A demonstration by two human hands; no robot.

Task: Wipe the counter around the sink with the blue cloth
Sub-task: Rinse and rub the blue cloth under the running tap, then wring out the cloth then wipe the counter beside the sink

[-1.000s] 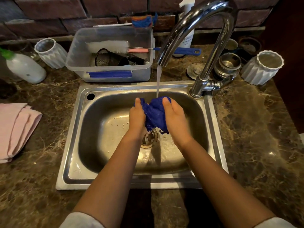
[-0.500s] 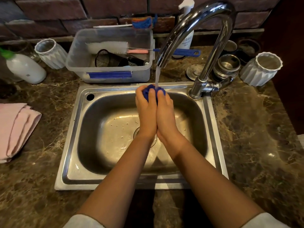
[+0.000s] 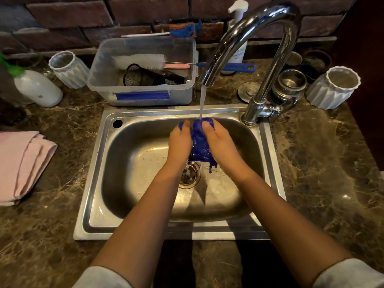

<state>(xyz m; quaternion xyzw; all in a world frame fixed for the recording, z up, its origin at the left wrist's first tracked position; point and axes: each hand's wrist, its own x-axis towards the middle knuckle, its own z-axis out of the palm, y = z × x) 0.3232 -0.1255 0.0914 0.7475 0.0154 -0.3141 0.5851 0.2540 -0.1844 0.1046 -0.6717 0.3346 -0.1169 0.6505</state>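
The wet blue cloth (image 3: 200,142) is bunched between my two hands over the steel sink (image 3: 99,169), directly under the running stream from the chrome tap (image 3: 268,48). My left hand (image 3: 179,142) grips its left side and my right hand (image 3: 220,142) grips its right side. A ragged lower edge of the cloth hangs down just above the drain (image 3: 190,175). The dark marble counter (image 3: 324,163) surrounds the sink.
Behind the sink stands a clear plastic tub (image 3: 143,94) with brushes and a strainer. White ribbed cups (image 3: 69,69) (image 3: 332,88), a white bottle (image 3: 37,88), steel bowls (image 3: 289,84) and a soap dispenser (image 3: 239,28) line the back. Folded pink towels (image 3: 20,163) lie at left.
My hands were pressed together around the cloth high under the tap; now they have spread apart and dropped slightly, and more of the cloth shows between them.
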